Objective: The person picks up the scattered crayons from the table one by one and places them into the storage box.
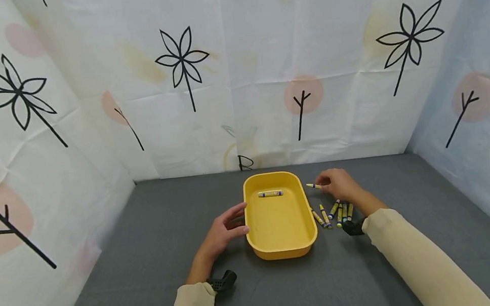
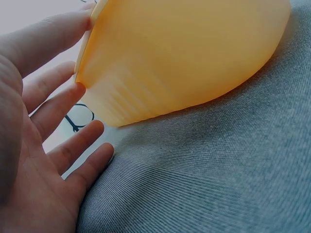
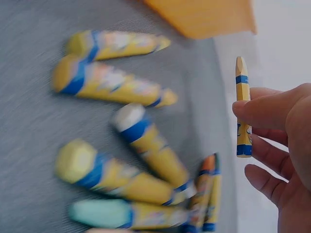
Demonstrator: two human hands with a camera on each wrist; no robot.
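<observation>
L hand (image 1: 217, 238) on the yellow tray (image 1: 281, 225), fingers loosely spread, thumb and a couple of fingertips touching its L rim! Tray sits on the grey desk (image 1: 263, 299), short end just inside the far edge, abt midway btwn the far L and far R corners. One crayon (image 1: 270, 193) lies crosswise inside, up by the tray's far end.

Over on the R, it's the R hand (image 1: 343, 185), pinching the held crayon (image 1: 313, 186) btwn thumb and fingers: yellow wrapper w/ blue bands, pale tip aimed at the tray, just outside the R rim, near the desk's far edge. Below that hand, loose crayons (image 1: 325, 216) bunched on the desk along the tray's R side, incl. a mint one (image 3: 99, 213) and an orange one (image 3: 200, 196). White patterned cloth (image 1: 253, 70) rises behind the far edge.
</observation>
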